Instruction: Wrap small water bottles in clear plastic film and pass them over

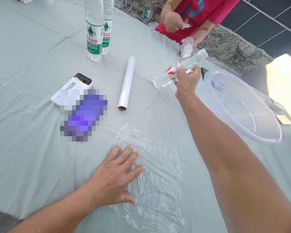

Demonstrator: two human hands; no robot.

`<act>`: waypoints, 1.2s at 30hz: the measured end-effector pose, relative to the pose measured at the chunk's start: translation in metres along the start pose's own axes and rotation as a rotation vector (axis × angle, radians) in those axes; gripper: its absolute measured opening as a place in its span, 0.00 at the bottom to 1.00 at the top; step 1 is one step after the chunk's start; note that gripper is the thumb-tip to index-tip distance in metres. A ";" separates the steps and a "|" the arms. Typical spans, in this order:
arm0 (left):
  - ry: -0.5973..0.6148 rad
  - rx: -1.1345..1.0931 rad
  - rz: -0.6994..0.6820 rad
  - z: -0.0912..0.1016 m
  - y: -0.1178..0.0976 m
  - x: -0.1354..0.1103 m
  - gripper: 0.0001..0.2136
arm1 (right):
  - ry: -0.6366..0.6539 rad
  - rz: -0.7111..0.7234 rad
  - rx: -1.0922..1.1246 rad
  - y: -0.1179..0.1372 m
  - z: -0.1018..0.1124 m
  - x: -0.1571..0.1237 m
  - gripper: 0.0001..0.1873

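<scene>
Left hand (118,176) is lying spread wide on crinkly cling film (160,174), right hand (188,81) is gripping a tilted water bottle (173,69).

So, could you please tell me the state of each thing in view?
Small bottle: capped, tilted
Film: spread out, wrinkled
Left hand: spread, on the film
Right hand: gripping the small bottle
Roll: lying down
Large bottles: upright
White phone: lying back up
Purple phone: lying flat, pixelated
Basin: open
Co-worker's bundle: looks wrapped
</scene>
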State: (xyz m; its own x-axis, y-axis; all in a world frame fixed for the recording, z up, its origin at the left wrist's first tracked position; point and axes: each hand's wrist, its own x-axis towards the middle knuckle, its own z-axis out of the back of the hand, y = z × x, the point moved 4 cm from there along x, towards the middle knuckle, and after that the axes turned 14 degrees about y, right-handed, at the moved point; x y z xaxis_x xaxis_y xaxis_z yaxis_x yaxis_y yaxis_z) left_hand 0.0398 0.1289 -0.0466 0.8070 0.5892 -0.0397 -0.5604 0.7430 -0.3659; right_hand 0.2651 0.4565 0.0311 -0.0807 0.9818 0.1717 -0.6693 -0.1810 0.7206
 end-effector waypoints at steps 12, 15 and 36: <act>0.000 0.102 -0.014 0.004 0.002 0.000 0.40 | 0.178 -0.205 0.401 0.052 0.061 -0.323 0.25; 0.009 0.132 -0.003 0.004 0.001 0.001 0.40 | 0.199 -0.354 0.414 0.046 0.042 -0.362 0.24; -0.102 -0.411 0.210 0.048 -0.100 0.005 0.15 | 0.120 -0.712 -0.226 0.001 0.021 -0.442 0.15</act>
State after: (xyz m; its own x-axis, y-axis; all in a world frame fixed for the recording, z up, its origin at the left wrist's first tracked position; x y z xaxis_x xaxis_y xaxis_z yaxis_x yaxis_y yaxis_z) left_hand 0.0908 0.0732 0.0343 0.6499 0.7570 -0.0679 -0.5727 0.4290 -0.6985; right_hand 0.3159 0.0214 -0.0299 0.3561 0.8592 -0.3675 -0.7241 0.5023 0.4727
